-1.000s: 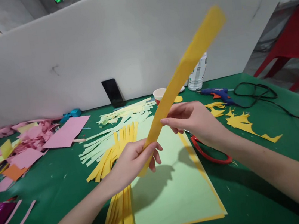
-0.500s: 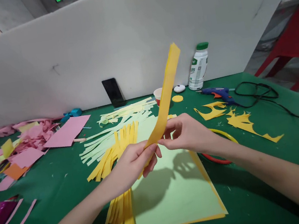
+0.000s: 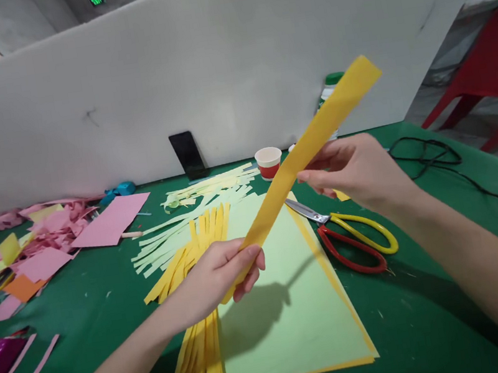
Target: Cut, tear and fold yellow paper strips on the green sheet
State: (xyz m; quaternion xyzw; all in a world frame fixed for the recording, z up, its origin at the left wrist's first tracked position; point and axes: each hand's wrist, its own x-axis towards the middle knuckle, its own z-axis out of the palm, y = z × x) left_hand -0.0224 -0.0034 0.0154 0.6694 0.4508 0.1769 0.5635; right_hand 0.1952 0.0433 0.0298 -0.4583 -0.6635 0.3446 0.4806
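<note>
A long yellow paper strip (image 3: 278,189) rises diagonally to the right. Its lower end is pinched between the thumb and fingers of my left hand (image 3: 231,268). Farther up, my right hand (image 3: 355,170) has thumb and fingers closed at the strip's lower edge, some fingertips hidden behind it. Beneath my hands lies a pale green sheet (image 3: 300,329) with a yellow sheet showing along its edges. Cut yellow strips (image 3: 203,345) lie in a heap at its left side. Scissors (image 3: 323,219) with one yellow and one red handle rest at the sheet's right edge.
Pale green strips (image 3: 159,248) lie behind the yellow ones. Pink paper pieces (image 3: 112,220) cover the left side. A paper cup (image 3: 268,163), a phone (image 3: 188,155) and a partly hidden bottle (image 3: 335,79) stand near the white partition (image 3: 167,86). A black cable (image 3: 479,178) crosses the right.
My right hand has moved up and right along the yellow strip, tilting it rightward and straightening its bend. The scissors and cup show more fully. My left hand stays almost in place.
</note>
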